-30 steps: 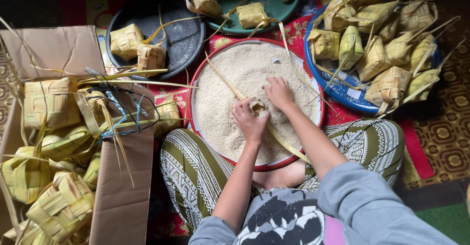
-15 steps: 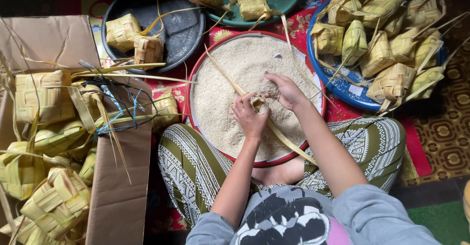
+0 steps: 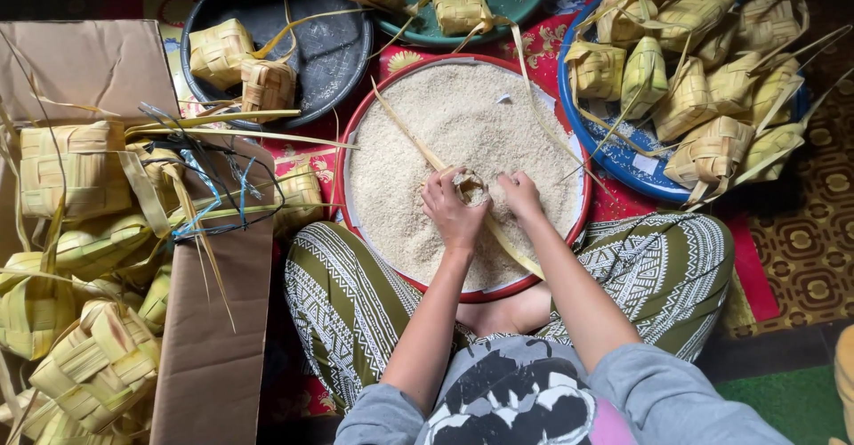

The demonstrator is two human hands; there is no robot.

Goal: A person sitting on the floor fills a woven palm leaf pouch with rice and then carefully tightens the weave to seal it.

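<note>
Having drawn closer together, both hands, left hand [image 3: 452,214] and right hand [image 3: 520,194], gripping a woven leaf pouch [image 3: 470,189] over the rice tray [image 3: 351,156]; risking grains spilling beside the opening if tilting.

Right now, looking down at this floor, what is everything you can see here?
Round tray of rice: one, red rim, white grains, centre, in front of the person.
Woven leaf pouch being filled: one, pale yellow, over the rice between both hands.
Dark tray: one, black, upper left, two woven pouches on it.
Green tray: one, top centre, with pouches on it.
Blue tray: one, upper right, heaped with pouches.
Cardboard box: one, brown, left, full of yellow-green pouches.
Patterned trousers: green and white, crossed legs.
Left hand: holds the pouch.
Right hand: at the pouch mouth.
</note>
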